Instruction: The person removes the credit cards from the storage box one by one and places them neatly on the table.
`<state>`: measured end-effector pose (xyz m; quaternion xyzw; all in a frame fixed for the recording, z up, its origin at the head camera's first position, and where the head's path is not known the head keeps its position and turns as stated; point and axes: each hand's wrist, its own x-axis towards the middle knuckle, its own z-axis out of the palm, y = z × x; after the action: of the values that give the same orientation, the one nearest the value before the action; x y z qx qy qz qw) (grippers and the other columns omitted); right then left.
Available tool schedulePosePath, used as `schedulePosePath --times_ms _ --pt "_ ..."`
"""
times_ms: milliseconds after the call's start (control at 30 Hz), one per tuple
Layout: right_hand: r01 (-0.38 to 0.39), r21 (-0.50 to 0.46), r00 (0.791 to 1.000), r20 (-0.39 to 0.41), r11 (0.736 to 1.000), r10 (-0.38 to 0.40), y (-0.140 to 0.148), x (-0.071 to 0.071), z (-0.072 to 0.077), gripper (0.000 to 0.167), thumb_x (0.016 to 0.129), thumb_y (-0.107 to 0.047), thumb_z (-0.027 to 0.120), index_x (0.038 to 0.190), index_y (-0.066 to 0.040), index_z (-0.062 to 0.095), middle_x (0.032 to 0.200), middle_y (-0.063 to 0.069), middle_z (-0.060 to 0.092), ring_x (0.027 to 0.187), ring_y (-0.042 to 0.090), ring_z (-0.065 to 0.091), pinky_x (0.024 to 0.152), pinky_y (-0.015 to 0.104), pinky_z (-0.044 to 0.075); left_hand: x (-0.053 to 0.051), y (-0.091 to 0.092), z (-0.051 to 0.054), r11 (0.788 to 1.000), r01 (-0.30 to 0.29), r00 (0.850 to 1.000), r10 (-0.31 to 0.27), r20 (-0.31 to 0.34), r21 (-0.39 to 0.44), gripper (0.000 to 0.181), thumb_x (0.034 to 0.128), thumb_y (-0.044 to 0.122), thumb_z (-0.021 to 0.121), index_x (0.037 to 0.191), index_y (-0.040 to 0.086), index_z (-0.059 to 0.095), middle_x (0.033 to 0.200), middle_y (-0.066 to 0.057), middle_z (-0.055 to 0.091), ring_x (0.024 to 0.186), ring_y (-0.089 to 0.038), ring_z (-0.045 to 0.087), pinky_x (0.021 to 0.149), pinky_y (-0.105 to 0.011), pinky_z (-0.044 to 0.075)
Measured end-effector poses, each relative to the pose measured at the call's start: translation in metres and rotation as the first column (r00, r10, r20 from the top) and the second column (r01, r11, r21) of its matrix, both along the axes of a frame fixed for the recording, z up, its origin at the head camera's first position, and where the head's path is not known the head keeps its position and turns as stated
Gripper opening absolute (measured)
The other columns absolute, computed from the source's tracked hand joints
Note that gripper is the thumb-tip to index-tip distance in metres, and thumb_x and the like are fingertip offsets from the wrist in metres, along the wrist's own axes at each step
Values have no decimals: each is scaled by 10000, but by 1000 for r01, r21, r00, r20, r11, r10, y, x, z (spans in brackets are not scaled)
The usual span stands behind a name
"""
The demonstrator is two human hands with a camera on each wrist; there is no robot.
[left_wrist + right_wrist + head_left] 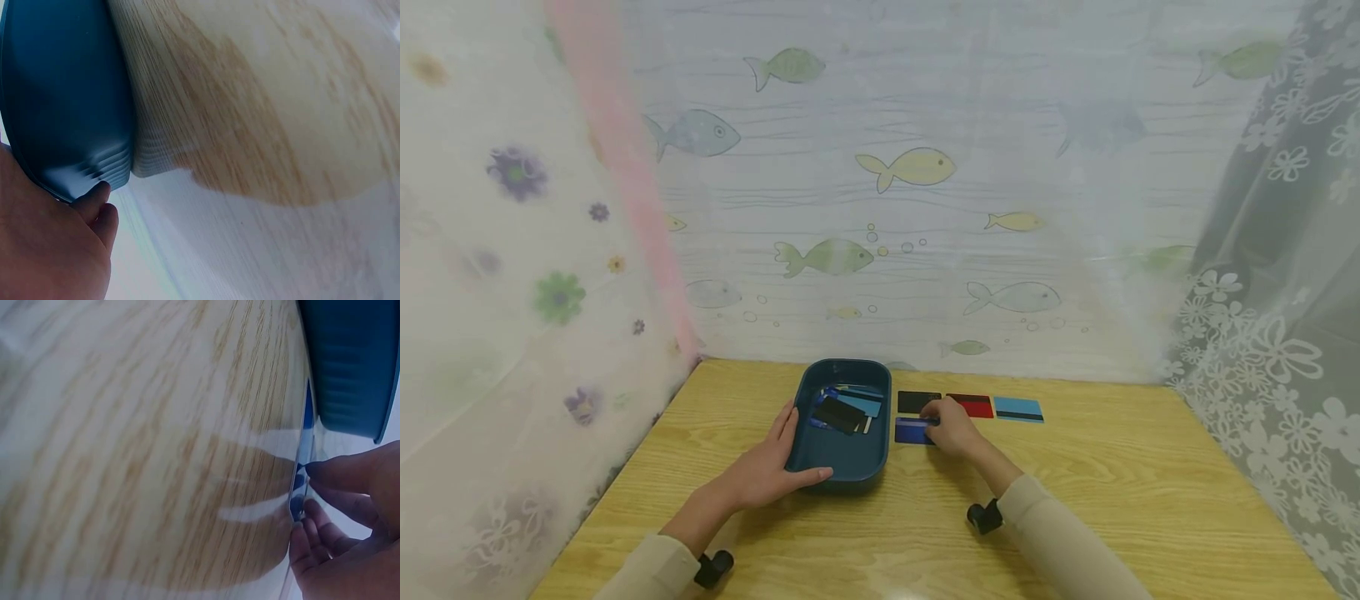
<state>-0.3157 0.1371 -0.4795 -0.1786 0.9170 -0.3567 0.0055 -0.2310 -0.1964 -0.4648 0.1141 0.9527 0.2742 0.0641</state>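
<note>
A dark blue container (pixel 842 457) stands on the table with several cards (pixel 838 414) inside, black and blue ones among them. My left hand (pixel 758 477) grips its left side, thumb at the near rim; the left wrist view shows this hand (pixel 53 244) at the container's edge (pixel 69 94). Just right of the container, a dark blue card (pixel 913 431) lies on the table, its right end pinched by my right hand (pixel 957 432). In the right wrist view the fingers of that hand (pixel 362 512) are at the card's (pixel 308 406) edges.
Behind the dark blue card, a black card (pixel 917 402), a red card (pixel 979 411) and a light blue card (pixel 1018 410) lie in a row. The wooden table (pixel 1112 483) is bordered by patterned curtains (pixel 917 325) at the back and sides.
</note>
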Motion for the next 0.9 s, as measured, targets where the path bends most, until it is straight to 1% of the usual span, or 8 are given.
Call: schedulePosePath --times_ms 367,533,633,800,900 --pt "14 4 1000 -11 1000 -14 0 2 1 226 907 79 627 1114 57 715 1132 192 647 1112 384 608 986 541 490 0 0 0 1000 -3 1000 3 6 4 1270 816 812 625 1655 126 -36 1724 -54 -93 1389 -421 472 1054 -601 426" --pt "9 -5 1000 -8 1000 -9 3 4 5 242 913 72 632 1143 62 706 1165 193 663 1138 394 616 989 542 497 0 0 1 1000 -1 1000 1 4 1 1272 817 811 625 1654 123 -40 1724 -55 -95 1378 -423 482 1053 -597 428" --pt "11 -7 1000 -13 1000 -11 6 5 9 242 917 61 643 1150 53 710 1173 189 674 1134 397 622 966 542 510 0 0 0 1000 2 1000 -2 1 -2 1274 816 815 623 1654 118 -38 1724 -58 -94 1374 -422 487 1051 -595 431" --pt "15 -51 1000 21 999 -14 8 11 15 258 926 31 659 1180 31 704 1203 168 664 1149 396 604 962 545 506 1 0 1 1000 1 1000 -1 -3 -3 1272 818 812 622 1654 113 -34 1724 -59 -91 1379 -430 479 1055 -597 427" --pt "-1 -88 1000 30 996 4 7 18 19 271 924 21 668 1194 28 695 1215 165 645 1147 395 592 961 543 500 1 0 1 1000 1 1000 -1 -4 -2 1272 821 805 628 1653 99 -26 1724 -72 -88 1386 -443 466 1058 -605 421"
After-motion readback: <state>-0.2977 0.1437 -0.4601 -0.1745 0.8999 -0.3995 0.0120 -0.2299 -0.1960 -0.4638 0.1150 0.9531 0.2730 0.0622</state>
